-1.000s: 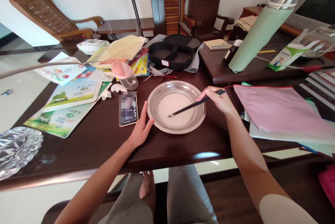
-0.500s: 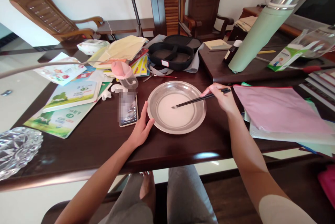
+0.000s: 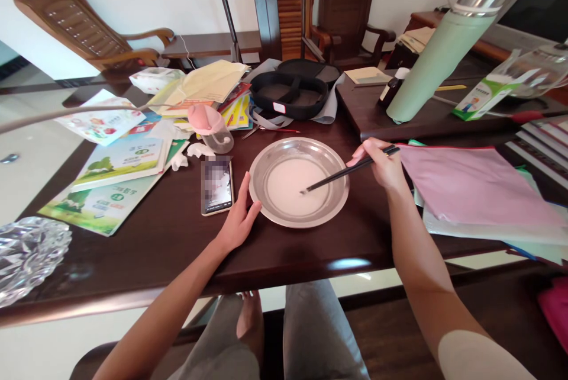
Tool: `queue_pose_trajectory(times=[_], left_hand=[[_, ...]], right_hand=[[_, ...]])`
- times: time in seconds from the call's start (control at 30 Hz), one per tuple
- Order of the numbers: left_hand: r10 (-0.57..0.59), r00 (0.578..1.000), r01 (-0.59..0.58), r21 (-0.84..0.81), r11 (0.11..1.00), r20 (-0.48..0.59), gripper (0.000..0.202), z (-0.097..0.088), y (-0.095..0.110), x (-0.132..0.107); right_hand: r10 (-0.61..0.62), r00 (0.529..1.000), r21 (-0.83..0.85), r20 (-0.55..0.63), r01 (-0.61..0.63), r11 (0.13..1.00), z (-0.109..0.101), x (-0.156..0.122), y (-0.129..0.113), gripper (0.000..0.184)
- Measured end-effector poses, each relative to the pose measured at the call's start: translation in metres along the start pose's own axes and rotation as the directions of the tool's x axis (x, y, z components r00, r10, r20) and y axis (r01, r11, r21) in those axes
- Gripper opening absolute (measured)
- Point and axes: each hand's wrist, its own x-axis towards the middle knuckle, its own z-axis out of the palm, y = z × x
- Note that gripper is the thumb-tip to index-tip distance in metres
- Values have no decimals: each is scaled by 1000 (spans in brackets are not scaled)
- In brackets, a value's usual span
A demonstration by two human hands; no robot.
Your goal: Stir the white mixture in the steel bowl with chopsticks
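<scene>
A round steel plate (image 3: 266, 158) holding a pale white liquid (image 3: 288, 182) sits on the dark wooden table (image 3: 177, 238). My right hand (image 3: 384, 164) is closed on a pair of black chopsticks (image 3: 350, 171), whose tips dip into the liquid right of the plate's centre. My left hand (image 3: 239, 220) rests against the plate's left rim, fingers together and stretched, steadying it. A phone (image 3: 216, 186) lies just left of that hand.
Children's books (image 3: 119, 158) and papers are piled at the left, with a pink-lidded cup (image 3: 210, 125). A black divided tray (image 3: 290, 93) lies behind the plate. A green flask (image 3: 439, 54), a small box (image 3: 486, 96) and pink folders (image 3: 470, 190) fill the right. A crumpled foil-like glass dish (image 3: 31, 253) sits at the near left.
The chopstick tips have swept round in the liquid, from lower left, up to the centre, and now to the right. My right hand has shifted slightly right. The left hand stays put.
</scene>
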Motion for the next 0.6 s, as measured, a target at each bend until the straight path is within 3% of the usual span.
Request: queue_pose_trajectory(times=[0.1,0.2,0.3,0.4,0.5,0.6], left_hand=[[6,1000,-6,-2,1000,8,84,0,0,0],[5,1000,-5,-4,1000,11,83,-1,1,0],[4,1000,-4,-6,1000,8,83,-1,2,0],[-2,1000,2,-4,1000,7,83,-1,3,0],[-5,1000,5,1,1000,8,84,-1,3,0],[-3,1000,3,1,1000,13,84,0,3,0]], right_hand=[[41,992,5,122,-42,999,5,-1,-1,40],[16,980,-87,197,1,996,10,-2,-6,39],[-19,997,-131,72,29,991,6,0,-7,41],[2,999,-47,-44,-4,999,0,0,-2,43],[36,997,-20,64,-35,999,3,-1,0,42],[10,978,-100,208,11,995,9,-2,-5,40]])
